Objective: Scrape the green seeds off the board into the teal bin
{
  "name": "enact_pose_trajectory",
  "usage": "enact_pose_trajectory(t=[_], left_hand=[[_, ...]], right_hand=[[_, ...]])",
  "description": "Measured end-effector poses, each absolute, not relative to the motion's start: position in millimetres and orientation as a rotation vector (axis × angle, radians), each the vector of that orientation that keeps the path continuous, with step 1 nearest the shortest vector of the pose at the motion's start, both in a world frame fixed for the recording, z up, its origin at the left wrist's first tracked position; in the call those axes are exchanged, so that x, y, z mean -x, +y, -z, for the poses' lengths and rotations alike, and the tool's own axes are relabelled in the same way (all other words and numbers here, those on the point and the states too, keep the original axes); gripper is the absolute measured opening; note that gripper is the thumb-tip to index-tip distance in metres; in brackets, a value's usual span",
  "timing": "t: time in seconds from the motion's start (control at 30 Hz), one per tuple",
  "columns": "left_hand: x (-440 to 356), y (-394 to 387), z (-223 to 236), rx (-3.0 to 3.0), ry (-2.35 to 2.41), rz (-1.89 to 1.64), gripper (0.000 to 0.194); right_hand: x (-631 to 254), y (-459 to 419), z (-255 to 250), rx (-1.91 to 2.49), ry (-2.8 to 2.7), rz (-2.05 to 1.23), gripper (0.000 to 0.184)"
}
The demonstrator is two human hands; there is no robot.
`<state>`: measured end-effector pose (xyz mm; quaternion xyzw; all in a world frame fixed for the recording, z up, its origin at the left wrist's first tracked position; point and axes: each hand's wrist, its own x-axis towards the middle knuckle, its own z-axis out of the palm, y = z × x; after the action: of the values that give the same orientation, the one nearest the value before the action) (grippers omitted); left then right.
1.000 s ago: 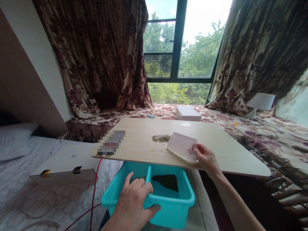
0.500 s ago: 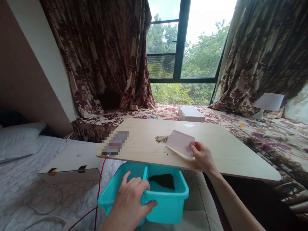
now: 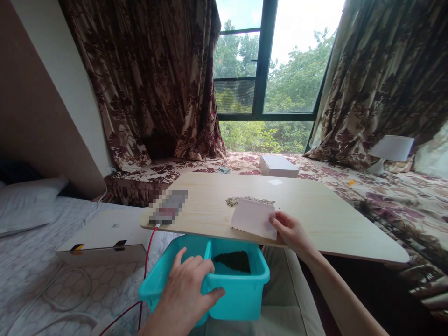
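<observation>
My left hand (image 3: 187, 284) grips the near rim of a turquoise two-compartment bin (image 3: 240, 296) where the divider meets it, thumb outside. A dark green heap of small grains (image 3: 236, 261) lies in the bin's right compartment; the visible part of the left one shows bare turquoise plastic. My right hand (image 3: 290, 231) pinches the right edge of a thin, pale plastic scraper (image 3: 252, 219). The scraper stands tilted on the light wooden tabletop (image 3: 332, 219), close to its front edge. Small greenish grains (image 3: 232, 202) are strewn behind it, and a few show along its lower edge.
A blurred-out phone-like device (image 3: 170, 207) with a red cable (image 3: 149, 249) lies at the tabletop's left end. A white box (image 3: 105, 235) rests on the bed at left. Behind the table are another white box (image 3: 279, 166) and a lamp (image 3: 392, 148) on the window seat.
My right hand has drawn the scraper toward the table's front edge and slightly left, uncovering more grains behind it. The bin and my left hand have shifted slightly left.
</observation>
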<state>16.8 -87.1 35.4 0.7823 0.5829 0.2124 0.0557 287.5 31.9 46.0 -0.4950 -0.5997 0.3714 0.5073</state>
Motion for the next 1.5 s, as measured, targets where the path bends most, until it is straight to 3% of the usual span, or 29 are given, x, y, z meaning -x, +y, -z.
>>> enact_pose_trajectory(t=[0.13,0.37,0.5,1.5], left_hand=[[-19.8,-88.7,-38.5,-2.369,1.758,-0.657,0.017],[-35.1,-90.2,-38.2,-2.364,1.676,-0.718,0.023],[-42.5,-87.8,-34.6,-2.41,1.609,-0.716,0.026],[-37.0,-83.2,-32.1,-2.385,1.566,-0.642,0.021]], right_hand=[[-287.3,14.9,-55.1,1.151,-1.515,-1.089,0.036],[-333.7,16.0,-65.9,1.285,-1.224,-0.635,0.037],[-358.6,15.9,-59.3,1.37,-1.144,-0.56,0.031],[-333.7,20.1,-48.6,1.381,-1.228,-0.658,0.032]])
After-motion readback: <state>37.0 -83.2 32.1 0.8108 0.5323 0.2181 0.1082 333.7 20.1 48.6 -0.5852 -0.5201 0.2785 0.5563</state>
